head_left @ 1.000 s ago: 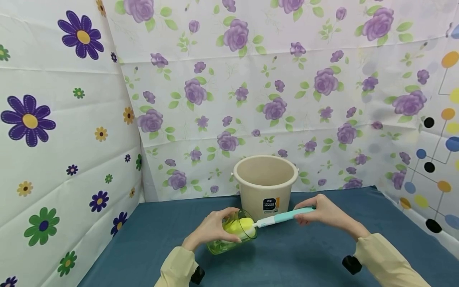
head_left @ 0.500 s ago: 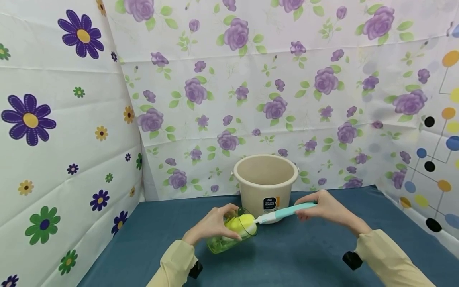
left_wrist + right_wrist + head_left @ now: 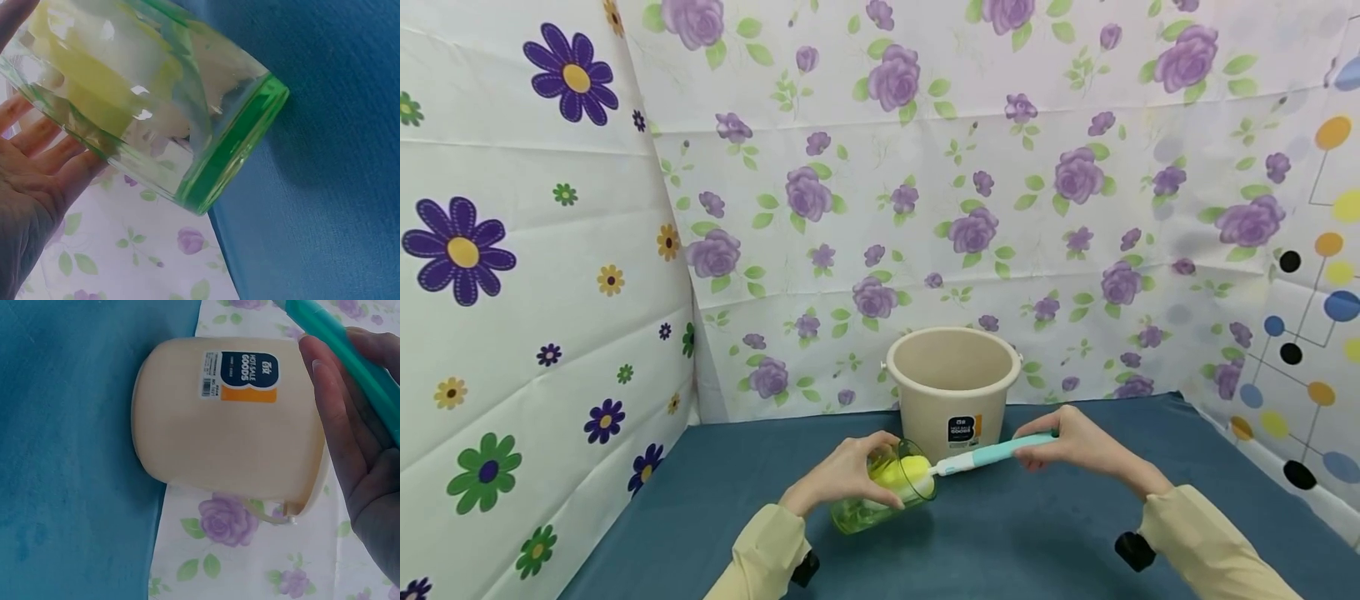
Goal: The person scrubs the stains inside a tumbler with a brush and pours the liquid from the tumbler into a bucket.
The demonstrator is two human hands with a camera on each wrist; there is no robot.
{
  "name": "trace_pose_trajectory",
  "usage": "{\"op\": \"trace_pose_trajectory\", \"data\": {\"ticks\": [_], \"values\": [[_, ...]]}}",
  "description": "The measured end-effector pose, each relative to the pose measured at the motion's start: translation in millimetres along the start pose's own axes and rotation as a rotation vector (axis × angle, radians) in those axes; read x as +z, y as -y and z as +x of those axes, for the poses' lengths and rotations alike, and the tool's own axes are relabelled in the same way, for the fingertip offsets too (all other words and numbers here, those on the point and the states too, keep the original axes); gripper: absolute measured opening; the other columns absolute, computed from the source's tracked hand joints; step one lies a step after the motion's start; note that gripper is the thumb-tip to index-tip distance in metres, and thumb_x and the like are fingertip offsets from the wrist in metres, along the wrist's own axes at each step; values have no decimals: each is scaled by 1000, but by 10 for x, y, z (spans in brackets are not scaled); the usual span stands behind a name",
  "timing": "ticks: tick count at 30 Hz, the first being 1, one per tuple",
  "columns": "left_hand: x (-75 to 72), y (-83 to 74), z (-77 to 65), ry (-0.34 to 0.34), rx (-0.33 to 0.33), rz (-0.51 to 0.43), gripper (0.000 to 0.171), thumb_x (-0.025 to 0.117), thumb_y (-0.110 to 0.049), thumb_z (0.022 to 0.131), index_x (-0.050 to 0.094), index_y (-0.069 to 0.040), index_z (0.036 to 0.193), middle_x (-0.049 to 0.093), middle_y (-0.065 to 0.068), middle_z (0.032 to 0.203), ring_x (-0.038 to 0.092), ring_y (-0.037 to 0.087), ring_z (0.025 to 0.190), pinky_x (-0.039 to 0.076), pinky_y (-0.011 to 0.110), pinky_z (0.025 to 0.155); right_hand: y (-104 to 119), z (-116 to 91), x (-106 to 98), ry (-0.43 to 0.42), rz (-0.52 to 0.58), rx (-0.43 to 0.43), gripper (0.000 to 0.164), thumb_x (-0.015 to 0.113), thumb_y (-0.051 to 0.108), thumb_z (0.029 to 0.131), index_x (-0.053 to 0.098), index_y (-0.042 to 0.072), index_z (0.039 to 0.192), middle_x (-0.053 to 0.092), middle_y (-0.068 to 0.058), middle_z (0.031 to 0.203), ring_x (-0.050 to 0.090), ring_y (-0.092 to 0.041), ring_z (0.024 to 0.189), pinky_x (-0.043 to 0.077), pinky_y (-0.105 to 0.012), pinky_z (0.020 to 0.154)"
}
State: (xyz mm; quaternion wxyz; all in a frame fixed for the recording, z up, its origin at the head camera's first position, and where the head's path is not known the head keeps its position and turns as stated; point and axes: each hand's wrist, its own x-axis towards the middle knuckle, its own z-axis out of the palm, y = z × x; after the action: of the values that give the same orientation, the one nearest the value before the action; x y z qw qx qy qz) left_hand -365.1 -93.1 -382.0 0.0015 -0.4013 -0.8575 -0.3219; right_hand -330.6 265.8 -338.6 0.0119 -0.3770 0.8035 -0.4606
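Observation:
In the head view my left hand (image 3: 842, 475) grips a clear green-tinted glass (image 3: 868, 512), tilted with its mouth toward the right. The left wrist view shows its thick green base (image 3: 234, 147) and my fingers (image 3: 59, 147) along its side. My right hand (image 3: 1067, 442) pinches the teal handle of a cup brush (image 3: 996, 452), whose white neck runs into the glass. The brush's yellow sponge head (image 3: 901, 472) sits inside the glass near the mouth. In the right wrist view the teal handle (image 3: 350, 356) lies between thumb and fingers.
A beige bucket (image 3: 952, 417) with a dark and orange label stands behind the glass and brush, close to the flowered back curtain (image 3: 820, 333). A blue cloth (image 3: 737, 475) covers the table. Printed curtains also hang at left and right.
Half a second ago the brush and right hand were slightly higher and the handle tilted more; now they are a little lower, about as they were one second ago. The left hand keeps its grip.

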Motion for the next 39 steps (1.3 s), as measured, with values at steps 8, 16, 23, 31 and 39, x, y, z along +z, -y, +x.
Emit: {"op": "trace_pose_trajectory", "data": {"ticks": [8,16,23,31,39], "values": [[32,22,1,-4,26,13,78,77,-51,63,48,-13,126,56,-5,108,53,12,96,46,33,75,179,-17,116,-5,62,9,19,63,2,84,63,-11,99,65,-16,75,61,-37,64,51,-40,56],[34,-3,-23,-18,28,-2,78,76,-51,64,48,-13,126,57,-4,109,53,12,97,45,33,77,179,-29,107,-50,93,56,21,65,4,83,64,-9,100,65,-18,77,63,-30,64,51,-40,58],[23,14,-37,-21,29,16,79,75,-52,65,48,-13,127,56,-3,112,52,13,100,45,35,79,73,-8,63,-51,54,72,21,65,6,84,64,-6,101,65,-16,78,63,-29,64,51,-39,57],[46,-6,-25,10,14,28,80,76,-52,64,48,-13,128,56,-4,112,52,13,100,45,34,79,-115,-44,95,-19,28,30,18,65,11,84,67,-2,97,66,-9,73,63,-28,62,51,-40,54],[50,-21,-2,21,14,30,80,76,-52,64,47,-17,129,55,2,117,51,14,103,44,35,79,-79,-52,122,-45,66,57,19,66,11,83,67,-1,98,65,-13,74,62,-33,63,50,-41,54]]}}
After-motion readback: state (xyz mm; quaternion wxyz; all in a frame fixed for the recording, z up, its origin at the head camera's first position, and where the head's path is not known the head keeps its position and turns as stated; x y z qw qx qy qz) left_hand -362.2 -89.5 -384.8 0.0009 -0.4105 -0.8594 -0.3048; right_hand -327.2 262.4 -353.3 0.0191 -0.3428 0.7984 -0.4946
